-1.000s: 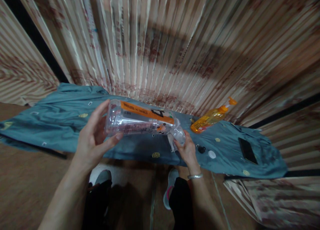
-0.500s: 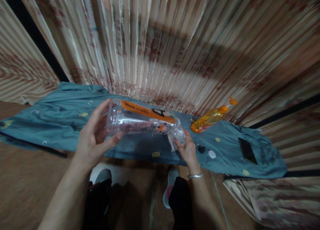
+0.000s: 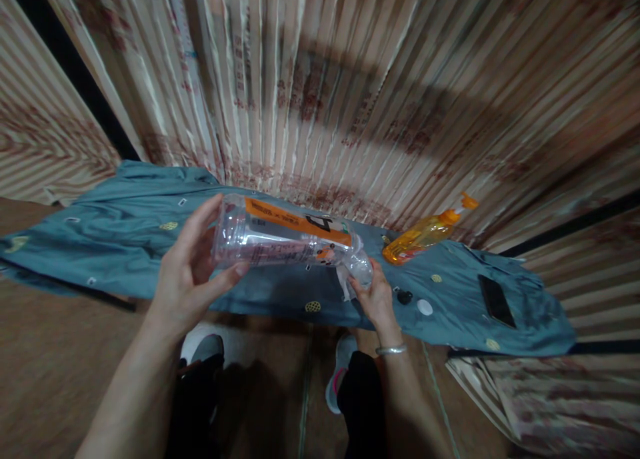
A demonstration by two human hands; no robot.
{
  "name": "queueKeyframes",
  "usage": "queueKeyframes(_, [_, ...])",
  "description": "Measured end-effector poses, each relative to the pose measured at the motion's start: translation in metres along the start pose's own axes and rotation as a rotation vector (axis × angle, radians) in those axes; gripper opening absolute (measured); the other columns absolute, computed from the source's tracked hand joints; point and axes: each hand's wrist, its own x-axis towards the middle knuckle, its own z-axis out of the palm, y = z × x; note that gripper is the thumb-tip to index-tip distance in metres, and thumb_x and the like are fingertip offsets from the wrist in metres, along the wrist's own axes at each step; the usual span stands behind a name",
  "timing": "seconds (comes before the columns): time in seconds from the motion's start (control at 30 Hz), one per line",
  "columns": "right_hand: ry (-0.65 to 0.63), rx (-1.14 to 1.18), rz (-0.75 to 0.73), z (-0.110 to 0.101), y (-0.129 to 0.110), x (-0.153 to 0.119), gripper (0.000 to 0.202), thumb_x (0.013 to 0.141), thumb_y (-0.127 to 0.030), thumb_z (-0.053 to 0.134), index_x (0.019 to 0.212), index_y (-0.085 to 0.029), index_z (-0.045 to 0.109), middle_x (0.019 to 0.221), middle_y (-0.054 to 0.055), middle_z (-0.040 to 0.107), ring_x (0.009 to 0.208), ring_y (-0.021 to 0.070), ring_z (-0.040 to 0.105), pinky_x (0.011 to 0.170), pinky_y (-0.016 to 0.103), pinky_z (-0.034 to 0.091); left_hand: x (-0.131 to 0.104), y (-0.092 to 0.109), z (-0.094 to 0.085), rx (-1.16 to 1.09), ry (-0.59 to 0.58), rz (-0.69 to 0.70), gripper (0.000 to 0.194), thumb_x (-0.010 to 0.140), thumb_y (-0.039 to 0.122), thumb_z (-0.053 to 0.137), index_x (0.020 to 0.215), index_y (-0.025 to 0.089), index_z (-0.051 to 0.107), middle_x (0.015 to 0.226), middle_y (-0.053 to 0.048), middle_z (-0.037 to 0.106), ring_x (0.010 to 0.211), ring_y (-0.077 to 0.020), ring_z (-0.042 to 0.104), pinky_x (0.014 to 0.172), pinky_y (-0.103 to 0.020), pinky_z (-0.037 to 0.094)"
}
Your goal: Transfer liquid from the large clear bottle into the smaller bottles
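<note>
A clear plastic bottle (image 3: 287,239) with an orange label lies nearly level in the air above the cloth-covered table. My left hand (image 3: 185,272) grips its wide base end, thumb below and fingers mostly hidden behind it. At the narrower end, my right hand (image 3: 376,296) is closed round the clear neck. A thin whitish scrap (image 3: 345,284), perhaps tissue or film, hangs beside those right fingers; whether they pinch it I cannot tell. Just right of that hand, a small black object (image 3: 404,297) and a white round disc (image 3: 425,306) rest on the cloth.
An amber pump bottle (image 3: 417,239) with an orange pump head stands on the blue-green cloth (image 3: 275,296) to the right. Farther right lies a dark phone (image 3: 497,300). Striped curtains (image 3: 310,112) hang behind the table, with dark poles (image 3: 85,79) at the sides.
Almost nothing differs. The view has shifted very slightly, and both hands keep the same hold on the clear bottle.
</note>
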Motion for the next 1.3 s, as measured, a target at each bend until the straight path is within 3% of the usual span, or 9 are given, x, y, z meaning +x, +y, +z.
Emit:
queueKeyframes(0.37, [-0.008,-0.009,0.002,-0.0005,-0.0005,-0.0002,0.064,0.085,-0.042,0.062,0.14,-0.011,0.051,0.13,0.02,0.066,0.115,0.0331,0.066,0.1,0.051,0.053,0.0,0.0015,-0.0008,-0.029,0.018,0.004,0.086,0.069,0.04,0.087,0.146,0.025,0.051,0.141,-0.013,0.064,0.119,-0.0256,0.068,0.09,-0.035,0.062])
queueKeyframes(0.83, [0.0,-0.012,-0.021,0.0006,0.0024,-0.0001,0.063,0.085,-0.041,0.062,0.14,-0.012,0.051,0.131,0.02,0.065,0.117,0.0331,0.065,0.102,0.05,0.052,-0.0011,0.0011,-0.0018,0.014,-0.017,0.002,0.086,0.074,0.042,0.083,0.149,0.025,0.046,0.145,-0.015,0.06,0.124,-0.0304,0.065,0.093,-0.044,0.062])
queueKeyframes(1.1, [-0.009,-0.007,0.01,-0.0009,0.0005,0.0003,0.064,0.083,-0.041,0.063,0.139,-0.012,0.052,0.13,0.019,0.067,0.117,0.033,0.066,0.102,0.05,0.053,-0.0001,0.0009,-0.0014,-0.013,0.002,-0.002,0.088,0.067,0.038,0.089,0.146,0.028,0.051,0.143,-0.012,0.063,0.121,-0.027,0.067,0.092,-0.037,0.062])
queueKeyframes(1.3, [-0.001,-0.007,0.001,-0.0004,0.0009,0.0001,0.063,0.084,-0.042,0.062,0.139,-0.012,0.052,0.129,0.02,0.067,0.116,0.0325,0.066,0.101,0.05,0.054,0.0001,0.0012,-0.0007,-0.026,0.013,-0.01,0.09,0.067,0.039,0.089,0.146,0.023,0.05,0.142,-0.015,0.063,0.121,-0.0278,0.067,0.087,-0.035,0.063])
